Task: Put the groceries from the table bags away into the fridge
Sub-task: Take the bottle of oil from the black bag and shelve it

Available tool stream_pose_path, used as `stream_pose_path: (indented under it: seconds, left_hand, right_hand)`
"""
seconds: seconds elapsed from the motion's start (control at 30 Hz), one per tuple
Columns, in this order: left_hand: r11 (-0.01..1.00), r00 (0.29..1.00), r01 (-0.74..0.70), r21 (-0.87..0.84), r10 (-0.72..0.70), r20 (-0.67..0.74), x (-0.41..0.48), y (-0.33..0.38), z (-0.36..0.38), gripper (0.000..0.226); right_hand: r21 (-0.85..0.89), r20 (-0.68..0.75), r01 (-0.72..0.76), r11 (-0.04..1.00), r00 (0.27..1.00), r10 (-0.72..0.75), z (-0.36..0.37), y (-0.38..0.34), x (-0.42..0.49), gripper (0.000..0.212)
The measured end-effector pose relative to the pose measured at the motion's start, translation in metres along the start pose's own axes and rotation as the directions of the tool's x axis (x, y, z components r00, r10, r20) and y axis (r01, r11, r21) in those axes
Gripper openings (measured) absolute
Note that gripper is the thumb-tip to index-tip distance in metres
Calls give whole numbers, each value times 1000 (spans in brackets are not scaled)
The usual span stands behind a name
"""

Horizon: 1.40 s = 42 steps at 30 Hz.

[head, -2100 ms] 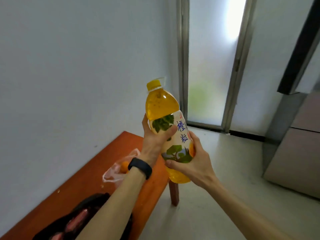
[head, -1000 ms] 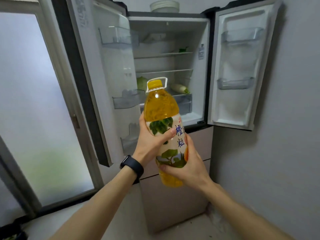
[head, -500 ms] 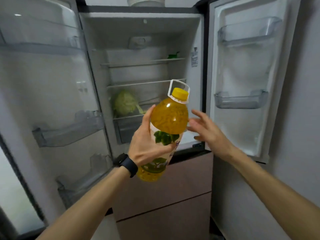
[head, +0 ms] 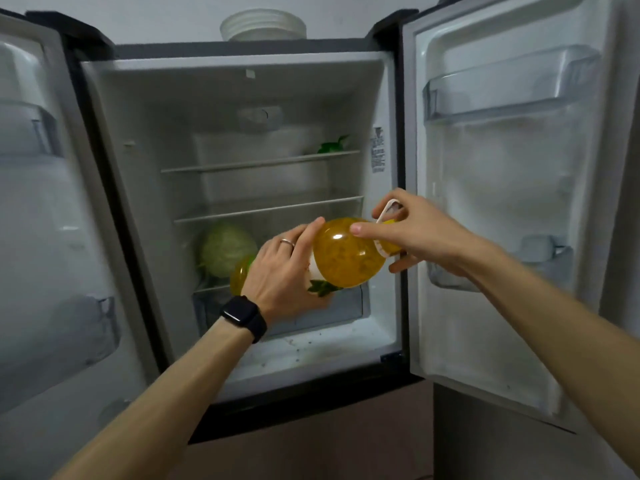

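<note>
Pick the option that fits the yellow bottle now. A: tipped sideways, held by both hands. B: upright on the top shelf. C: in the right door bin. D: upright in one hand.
A: the bottle lies tilted, cap to the right, with the left hand round its body and the right hand at its neck handle.

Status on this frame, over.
Both on bottle: left grip round body, right grip at neck. Sideways in fridge opening. A cabbage sits behind, left.
</note>
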<state>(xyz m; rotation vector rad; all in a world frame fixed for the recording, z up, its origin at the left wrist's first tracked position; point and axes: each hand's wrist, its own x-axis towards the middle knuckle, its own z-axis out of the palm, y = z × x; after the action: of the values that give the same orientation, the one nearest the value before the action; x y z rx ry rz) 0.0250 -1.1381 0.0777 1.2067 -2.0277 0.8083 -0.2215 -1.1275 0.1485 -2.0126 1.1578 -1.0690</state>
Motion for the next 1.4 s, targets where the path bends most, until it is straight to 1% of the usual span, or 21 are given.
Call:
stream_pose_path:
  seconds: [0.1,0.2,0.33,0.43,0.57,0.63,0.8,0.87,0.9,0.97,1.0,1.07,1.1,1.13,1.17,1.2,1.23,1.27,1.3,1.37,1.4]
  left_hand:
    - [998,997,-56,14,57,-55,34,-21,23,110]
    - [992,985,-130,-6,128,-116,69,-42,44,108]
    - [969,941,-247,-11,238,-240,114,-74,70,118]
    - [957,914,-289,-17,271,-302,138,-89,90,123]
    - [938,880,-345,-38,309,-361,161,-107,117,121]
    - [926,847,-375,-35,328,-418,172,-113,124,120]
    - [928,831,-362,-89,278,-481,184,-125,148,123]
    - [934,859,-346,-87,279,-429,184,-136,158,122]
    - [952,897,-292,-93,240,-371,184,-142,162,122]
    - [993,983,-76,-93,59,-173,186,-147,162,119]
    - [998,996,21,-64,-26,-84,186,-148,162,116]
    - [987,989,142,-76,-144,-20,186,-146,162,101]
    - [961,977,205,-188,-212,-19,187,-146,164,90]
    - [886,951,288,-363,-309,0,189,-146,164,76]
    - [757,912,371,-538,-407,56,193,-147,164,62]
    - [607,871,436,-664,-472,141,198,-149,164,52]
    - [499,841,486,-718,-492,227,205,-151,165,49]
    - [452,823,524,-722,-485,294,212,-152,164,52]
    - [454,818,548,-703,-467,336,218,-151,163,60]
    - [522,821,564,-640,-436,369,229,-148,164,77]
    - [552,821,569,-610,-428,378,234,-145,167,81]
  right_hand:
    - [-24,-200,33,999,979,-37,0,8,13,46]
    - [-77,-400,105,991,908,-127,5,8,30,42]
    - [-231,-548,104,967,808,-218,16,6,56,40]
    - [-264,-605,102,959,757,-247,24,7,70,39]
    - [-325,-645,85,942,709,-286,34,11,91,42]
    - [-359,-663,93,929,674,-324,36,9,99,42]
    - [-443,-653,59,895,663,-367,45,11,125,39]
    - [-465,-632,58,883,676,-378,56,20,139,37]
    - [-467,-629,57,883,681,-376,61,26,147,38]
    - [-455,-632,44,890,688,-357,75,39,168,42]
    - [-450,-635,34,892,690,-347,82,45,179,43]
    - [-433,-656,37,901,673,-343,92,55,204,43]
    - [-410,-670,48,911,662,-336,94,58,217,42]
    - [-378,-682,60,924,656,-322,95,60,229,41]
    - [-350,-693,74,934,650,-311,94,63,240,41]
    - [-328,-704,96,940,638,-311,93,66,250,40]
    - [-300,-712,131,945,628,-313,92,71,258,40]
    - [-261,-712,170,950,631,-308,92,76,264,41]
    - [-212,-700,196,957,653,-289,95,82,269,45]
    - [-134,-665,189,973,711,-230,102,95,276,56]
    - [-129,-662,173,976,718,-215,106,102,280,60]
